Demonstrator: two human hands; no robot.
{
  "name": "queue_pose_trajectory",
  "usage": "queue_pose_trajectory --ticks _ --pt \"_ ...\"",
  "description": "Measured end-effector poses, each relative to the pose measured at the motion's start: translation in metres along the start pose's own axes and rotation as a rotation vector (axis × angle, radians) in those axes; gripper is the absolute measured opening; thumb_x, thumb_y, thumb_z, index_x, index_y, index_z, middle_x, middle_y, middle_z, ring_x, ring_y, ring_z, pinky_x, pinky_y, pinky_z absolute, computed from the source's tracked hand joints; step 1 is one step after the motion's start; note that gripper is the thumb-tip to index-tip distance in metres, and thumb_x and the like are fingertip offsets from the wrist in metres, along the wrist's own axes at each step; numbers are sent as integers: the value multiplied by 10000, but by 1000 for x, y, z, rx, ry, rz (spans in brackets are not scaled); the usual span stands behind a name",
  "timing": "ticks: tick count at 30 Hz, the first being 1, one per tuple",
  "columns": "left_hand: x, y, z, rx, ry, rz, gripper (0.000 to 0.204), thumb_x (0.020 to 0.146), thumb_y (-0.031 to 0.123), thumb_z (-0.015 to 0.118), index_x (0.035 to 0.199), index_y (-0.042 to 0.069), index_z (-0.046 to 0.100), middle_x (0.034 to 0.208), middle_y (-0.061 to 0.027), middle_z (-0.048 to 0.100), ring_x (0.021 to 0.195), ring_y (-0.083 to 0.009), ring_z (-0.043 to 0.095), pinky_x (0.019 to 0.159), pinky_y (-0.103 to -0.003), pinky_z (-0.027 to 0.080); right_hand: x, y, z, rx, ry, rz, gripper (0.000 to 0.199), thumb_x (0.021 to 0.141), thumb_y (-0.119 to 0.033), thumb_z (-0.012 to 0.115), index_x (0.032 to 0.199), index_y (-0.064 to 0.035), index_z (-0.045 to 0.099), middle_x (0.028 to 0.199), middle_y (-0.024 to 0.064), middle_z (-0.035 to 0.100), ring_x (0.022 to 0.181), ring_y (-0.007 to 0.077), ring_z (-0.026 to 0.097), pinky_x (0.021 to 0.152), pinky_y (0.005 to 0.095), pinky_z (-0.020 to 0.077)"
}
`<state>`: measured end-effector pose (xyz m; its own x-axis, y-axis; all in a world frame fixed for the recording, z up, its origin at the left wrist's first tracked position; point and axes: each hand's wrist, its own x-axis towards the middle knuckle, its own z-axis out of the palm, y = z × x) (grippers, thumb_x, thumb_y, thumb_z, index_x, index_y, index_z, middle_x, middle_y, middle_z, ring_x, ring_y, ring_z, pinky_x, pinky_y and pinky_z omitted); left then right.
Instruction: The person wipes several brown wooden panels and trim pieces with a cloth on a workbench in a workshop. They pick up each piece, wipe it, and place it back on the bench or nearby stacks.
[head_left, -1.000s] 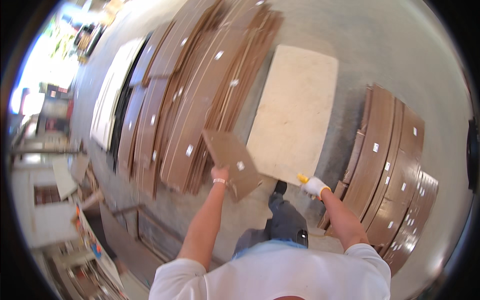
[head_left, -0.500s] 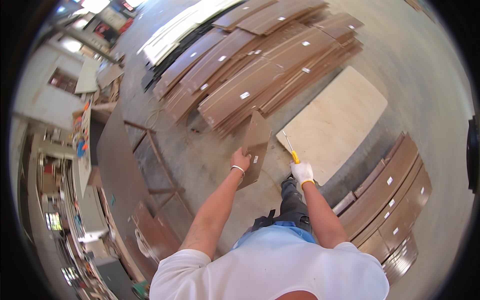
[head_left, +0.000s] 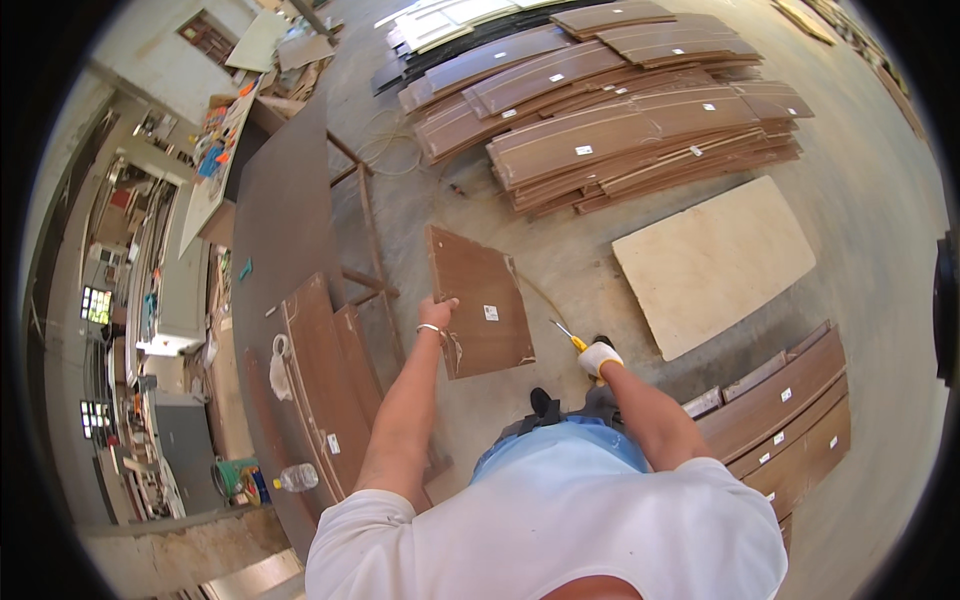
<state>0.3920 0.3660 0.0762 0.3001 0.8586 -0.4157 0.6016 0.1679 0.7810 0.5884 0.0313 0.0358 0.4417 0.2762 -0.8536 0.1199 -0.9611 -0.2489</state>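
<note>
My bare left hand [head_left: 437, 312] grips a brown wooden panel [head_left: 482, 300] by its left edge. The panel has a small white label and its broad face is turned up toward me. A white glove with a yellow cuff covers my right hand [head_left: 599, 358], which is closed round the yellow handle of a screwdriver [head_left: 578, 343]. Its metal shaft points up and left, just short of the panel's right edge. Some of the gloved fingers are hidden from this angle.
Stacked brown panels [head_left: 600, 140] lie on the floor ahead. A pale board [head_left: 715, 265] lies right of centre, with another brown stack [head_left: 780, 395] nearer me. On my left a long dark table [head_left: 290, 200] bears brown boards and a clear plastic bottle [head_left: 296, 478].
My view and body have turned left, toward the table. The panel in my left hand has swung from nearly edge-on to showing its broad face. My right hand keeps the screwdriver, now lower.
</note>
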Motion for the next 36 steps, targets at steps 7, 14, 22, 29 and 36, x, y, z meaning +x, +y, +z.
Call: queue_pose_trajectory --ticks 7,14,22,29,36 --pt "-29 -24 -47 -55 -19 69 269 843 60 794 1098 -11 752 984 -44 751 856 -147 672 790 -322 540 -38 -154 -21 -333 297 -854 371 903 -314 546 905 -22 775 919 263 729 893 400 724 801 484 572" --pt "-30 -37 -51 -178 -54 82 282 848 69 806 1110 -12 744 993 -25 738 870 -140 661 805 -312 531 -74 -152 -24 -201 146 -574 280 844 -263 632 936 -55 796 969 234 752 936 379 747 793 455 587" --pt "-4 -30 -62 -235 -106 28 337 874 128 810 1173 -1 722 1049 -7 712 958 -128 638 877 -296 504 -88 -69 40 -382 -111 -622 326 855 -271 611 1005 -48 796 995 214 760 949 372 743 853 470 579" --pt "0 7 -72 -303 -216 82 279 889 124 802 1128 8 718 1001 -13 706 883 -129 640 798 -295 518 40 -58 -56 82 264 -198 361 861 -301 627 1060 -45 788 1096 239 740 1051 368 727 880 465 574" --pt "-18 12 -75 -220 -135 70 336 904 118 784 1194 -25 691 1086 -43 716 964 -159 661 864 -317 531 77 -68 -74 149 139 -135 351 895 -247 588 1086 -19 773 1090 229 750 1039 354 740 874 456 575"
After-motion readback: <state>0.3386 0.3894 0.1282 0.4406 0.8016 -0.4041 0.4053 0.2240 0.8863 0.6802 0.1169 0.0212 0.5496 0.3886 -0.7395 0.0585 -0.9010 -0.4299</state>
